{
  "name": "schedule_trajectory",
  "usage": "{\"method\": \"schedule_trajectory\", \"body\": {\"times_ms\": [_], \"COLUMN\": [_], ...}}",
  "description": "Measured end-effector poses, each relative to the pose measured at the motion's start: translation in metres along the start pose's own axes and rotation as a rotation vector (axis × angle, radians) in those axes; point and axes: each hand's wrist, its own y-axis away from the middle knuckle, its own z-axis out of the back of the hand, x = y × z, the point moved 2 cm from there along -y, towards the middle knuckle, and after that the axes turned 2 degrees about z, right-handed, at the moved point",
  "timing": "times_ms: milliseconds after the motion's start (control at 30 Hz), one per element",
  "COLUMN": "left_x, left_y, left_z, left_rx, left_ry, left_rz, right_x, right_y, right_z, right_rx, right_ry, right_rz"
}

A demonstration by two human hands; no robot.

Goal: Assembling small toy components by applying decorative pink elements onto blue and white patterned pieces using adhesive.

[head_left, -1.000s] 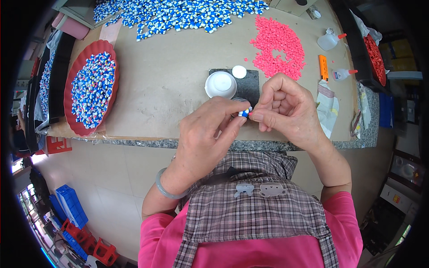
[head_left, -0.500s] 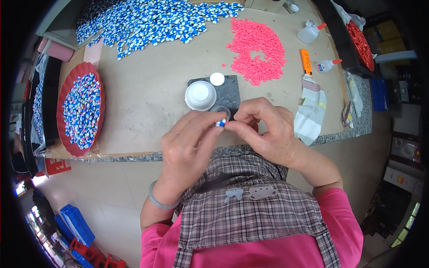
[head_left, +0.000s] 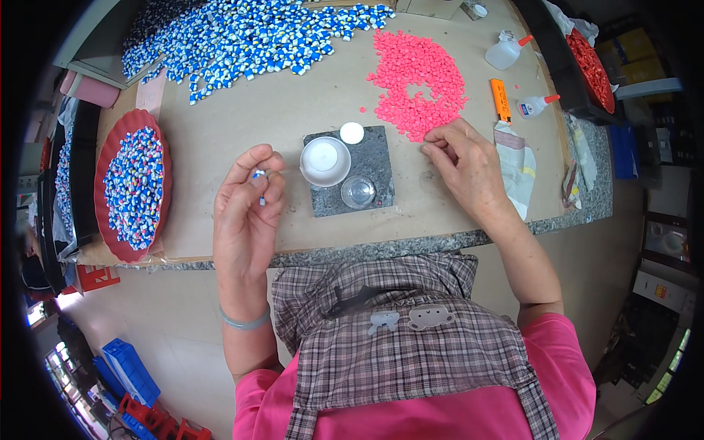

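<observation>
Raised above the near left part of the table, my left hand (head_left: 248,213) is closed with curled fingers around small blue-and-white pieces (head_left: 259,175). My right hand (head_left: 469,165) reaches to the near edge of the spread of small pink pieces (head_left: 422,70). Its thumb and forefinger are pressed together there, and whatever is between them is too small to tell. Between the hands lies a dark stone slab (head_left: 330,203). On it stand a white bowl-shaped dish (head_left: 339,174), a small clear round cup (head_left: 358,192) and a white round cap (head_left: 352,133).
A red scalloped tray (head_left: 110,158) of blue-and-white pieces stands at left; many loose blue-and-white pieces (head_left: 249,44) cover the back. To the right lie two red-tipped bottles (head_left: 506,55), an orange box (head_left: 501,100) and a cloth (head_left: 519,172). A granite edge (head_left: 381,245) runs along the front.
My hands have parted from above the clear cup. The left went left with blue-and-white pieces; the right went up and right to the pink pieces. The cup and slab are now uncovered.
</observation>
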Motion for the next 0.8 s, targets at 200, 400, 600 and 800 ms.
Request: {"method": "schedule_trajectory", "body": {"times_ms": [200, 400, 600, 800], "left_x": [-0.018, -0.029, -0.019, -0.007], "left_y": [-0.024, -0.070, -0.121, -0.148], "left_z": [0.007, 0.004, -0.006, -0.010], "left_rx": [-0.097, -0.098, -0.036, 0.024], "left_ry": [-0.286, -0.853, -1.493, -1.672], "left_rz": [-0.011, -0.178, -0.494, -0.665], "right_x": [0.002, 0.006, 0.007, 0.003], "right_y": [-0.006, -0.007, -0.004, -0.004], "right_z": [-0.011, -0.009, -0.003, 0.007], "right_rx": [-0.015, -0.021, 0.026, 0.093], "right_ry": [0.122, 0.194, 0.200, 0.052], "right_rz": [0.046, 0.243, 0.340, 0.235]}}
